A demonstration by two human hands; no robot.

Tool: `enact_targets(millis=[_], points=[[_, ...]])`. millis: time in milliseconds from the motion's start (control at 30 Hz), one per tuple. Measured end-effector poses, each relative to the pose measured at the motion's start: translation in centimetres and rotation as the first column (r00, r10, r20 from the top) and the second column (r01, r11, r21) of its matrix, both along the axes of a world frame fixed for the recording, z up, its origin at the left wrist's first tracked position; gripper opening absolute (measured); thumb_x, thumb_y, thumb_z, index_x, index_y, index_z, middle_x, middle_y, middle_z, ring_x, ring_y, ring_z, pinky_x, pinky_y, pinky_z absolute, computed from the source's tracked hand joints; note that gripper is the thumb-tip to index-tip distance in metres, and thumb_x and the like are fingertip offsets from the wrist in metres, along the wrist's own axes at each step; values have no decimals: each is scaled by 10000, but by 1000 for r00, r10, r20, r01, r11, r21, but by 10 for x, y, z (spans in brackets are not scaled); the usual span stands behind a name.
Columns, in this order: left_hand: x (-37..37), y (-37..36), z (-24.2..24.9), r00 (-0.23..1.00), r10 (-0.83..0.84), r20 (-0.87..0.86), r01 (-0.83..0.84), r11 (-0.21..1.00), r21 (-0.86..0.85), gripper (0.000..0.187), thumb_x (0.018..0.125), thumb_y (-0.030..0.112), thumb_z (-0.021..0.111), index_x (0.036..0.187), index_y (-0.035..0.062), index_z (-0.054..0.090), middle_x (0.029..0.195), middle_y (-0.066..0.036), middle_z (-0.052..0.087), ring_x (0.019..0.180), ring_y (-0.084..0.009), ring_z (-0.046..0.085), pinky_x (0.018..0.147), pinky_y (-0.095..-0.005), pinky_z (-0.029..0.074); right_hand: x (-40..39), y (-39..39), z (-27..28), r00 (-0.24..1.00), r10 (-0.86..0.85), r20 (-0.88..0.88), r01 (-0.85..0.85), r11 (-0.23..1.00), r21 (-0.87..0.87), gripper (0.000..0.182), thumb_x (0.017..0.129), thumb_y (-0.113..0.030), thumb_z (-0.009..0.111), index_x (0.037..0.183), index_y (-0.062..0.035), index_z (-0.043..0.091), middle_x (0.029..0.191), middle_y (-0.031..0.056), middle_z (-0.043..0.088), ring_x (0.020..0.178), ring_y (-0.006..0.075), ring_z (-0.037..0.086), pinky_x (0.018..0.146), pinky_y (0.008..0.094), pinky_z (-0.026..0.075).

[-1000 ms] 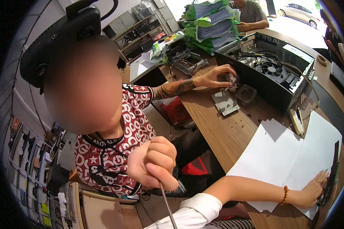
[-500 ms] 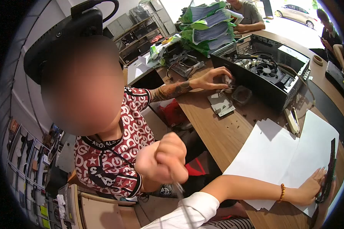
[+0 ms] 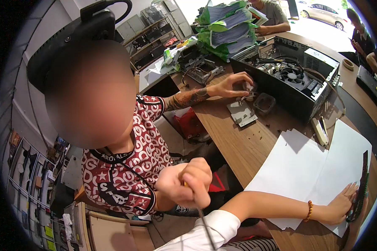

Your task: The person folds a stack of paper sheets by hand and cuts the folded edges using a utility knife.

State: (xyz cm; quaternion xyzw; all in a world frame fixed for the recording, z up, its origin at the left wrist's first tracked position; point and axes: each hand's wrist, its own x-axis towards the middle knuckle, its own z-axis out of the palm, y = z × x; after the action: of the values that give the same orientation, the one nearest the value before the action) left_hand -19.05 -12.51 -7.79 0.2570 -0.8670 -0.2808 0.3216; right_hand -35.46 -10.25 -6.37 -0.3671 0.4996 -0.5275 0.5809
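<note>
My left hand [image 3: 341, 206], with a beaded bracelet [image 3: 309, 211] at the wrist, lies flat on white paper sheets [image 3: 299, 171], fingers stretched. Along its fingertips runs a dark strip with a jagged edge [image 3: 360, 186]. My right hand is out of view. Beside me a person in a patterned shirt [image 3: 151, 144] holds a thin-shafted tool, like a screwdriver [image 3: 206, 228], in a fist [image 3: 188, 182]. That person's other hand [image 3: 234, 85] rests by a small clear container next to an opened computer case [image 3: 276, 88].
A metal plate [image 3: 242, 113], a small clear tray [image 3: 264, 103] and a stapler [image 3: 320, 132] lie on the wooden desk [image 3: 222, 125]. Loose metal parts [image 3: 203, 70] and stacked green-wrapped papers [image 3: 226, 29] stand farther back. Other people sit across the desk.
The other person's fist with the tool has moved slightly down and to the right, and the shaft shows more clearly. My left hand has stayed on the paper.
</note>
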Motion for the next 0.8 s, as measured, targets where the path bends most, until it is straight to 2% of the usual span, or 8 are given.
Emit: enact_targets(millis=[67, 133, 167, 367, 533, 633, 733, 800], points=[[-4, -2, -6, 994, 102, -26, -105, 984, -147, 565, 712, 179, 515, 1130, -185, 404, 1285, -312, 331, 1258, -384, 262, 1058, -418, 207, 8, -1, 8, 993, -90, 72, 83, 993, 86, 459, 907, -427, 380, 1095, -32, 516, 841, 26, 567, 588, 89, 495, 465, 186, 366], [-5, -4, -6, 999, -32, -18, 32, 999, 16, 716, 622, 192, 580, 1129, -262, 356, 1334, -363, 201, 1303, -440, 91, 1089, -458, 62, 16, 0, 19, 985, 23, -170, -29, 999, -35, 472, 903, -437, 378, 1092, -30, 523, 833, 24, 570, 567, 85, 496, 441, 174, 362], [-2, -4, -4, 998, -55, 3, 55, 997, 60, 713, 624, 187, 576, 1131, -262, 352, 1333, -363, 201, 1303, -440, 92, 1089, -458, 63, 11, 0, 14, 985, 22, -170, -28, 999, -35, 472, 903, -437, 378, 1092, -30, 523, 833, 24, 570, 567, 85, 496, 441, 174, 362], [7, -4, -3, 999, -40, -6, 40, 998, 50, 693, 633, 155, 552, 1139, -265, 332, 1329, -367, 202, 1301, -442, 98, 1089, -456, 69, -40, -7, -45, 999, 42, 31, -38, 990, -135, 391, 935, -351, 386, 1166, -42, 454, 1005, 58, 564, 904, 133, 560, 770, 255, 473], [1, -3, -6, 999, -22, -35, 23, 999, 36, 678, 641, 128, 531, 1147, -268, 315, 1325, -370, 203, 1300, -443, 104, 1089, -455, 74, -7, -5, -22, 989, -84, 123, 94, 993, -76, 477, 910, -433, 357, 1110, -29, 514, 877, 26, 574, 627, 90, 502, 480, 173, 370], [-4, -4, -6, 996, -19, -86, 23, 999, 45, 668, 646, 112, 519, 1151, -269, 304, 1323, -372, 204, 1299, -443, 107, 1089, -454, 77, 2, 0, -6, 999, -14, 31, 15, 998, -53, 477, 910, -432, 356, 1110, -29, 515, 879, 26, 575, 630, 90, 502, 484, 174, 372], [-2, -4, 3, 997, -44, 63, 38, 996, 83, 675, 718, 153, 500, 1238, -208, 266, 1365, -319, 196, 1311, -404, 120, 1090, -453, 58, 7, 4, 7, 998, 51, -39, -53, 998, -46, 477, 911, -432, 355, 1110, -29, 516, 881, 27, 575, 633, 90, 503, 487, 176, 373], [-3, -4, -2, 999, -40, 11, 39, 997, 59, 692, 675, 144, 516, 1194, -245, 276, 1338, -346, 214, 1298, -435, 122, 1089, -456, 62, 7, 5, 11, 996, 74, -58, -77, 996, -45, 477, 911, -431, 354, 1110, -30, 516, 882, 27, 575, 635, 90, 504, 489, 176, 375]])
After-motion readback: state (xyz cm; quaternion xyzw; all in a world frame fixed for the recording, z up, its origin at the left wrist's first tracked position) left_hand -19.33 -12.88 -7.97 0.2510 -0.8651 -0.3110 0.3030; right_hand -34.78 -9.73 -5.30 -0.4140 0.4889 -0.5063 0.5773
